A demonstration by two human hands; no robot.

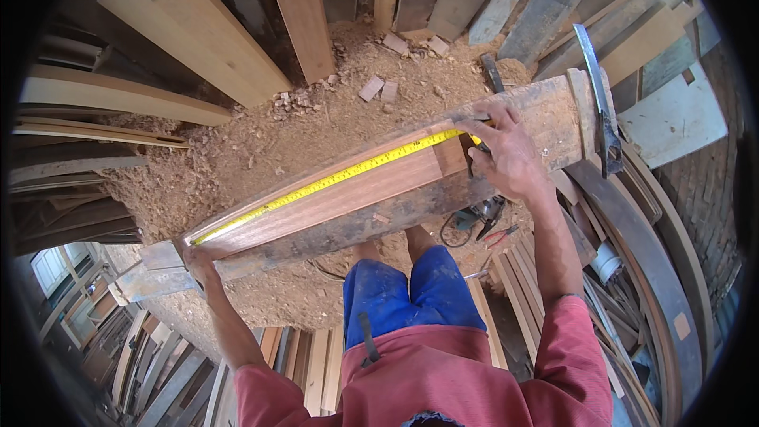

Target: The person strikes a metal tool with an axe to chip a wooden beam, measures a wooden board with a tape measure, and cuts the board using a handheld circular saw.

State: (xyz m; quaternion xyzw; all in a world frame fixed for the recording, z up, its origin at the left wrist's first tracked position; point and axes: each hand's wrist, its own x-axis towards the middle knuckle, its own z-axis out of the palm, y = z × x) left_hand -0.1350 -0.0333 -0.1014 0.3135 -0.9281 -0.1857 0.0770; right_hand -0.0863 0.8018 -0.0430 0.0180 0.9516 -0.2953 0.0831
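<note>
A yellow tape measure is pulled out along a reddish-brown plank that lies lengthwise on a worn wooden bench. My right hand is closed around the tape's case end, near the plank's right end; the fingers and palm hide much of the case. Something dark pokes out of this hand, too small to name. At the far left end of the plank, my left hand pinches the tape's free end down against the wood. The blade runs straight between both hands, close to the plank's far edge.
Sawdust covers the ground around the bench, with small wood offcuts on it. Boards lean all round. A handsaw stands at the bench's right end. A corded power tool and red-handled pliers lie below.
</note>
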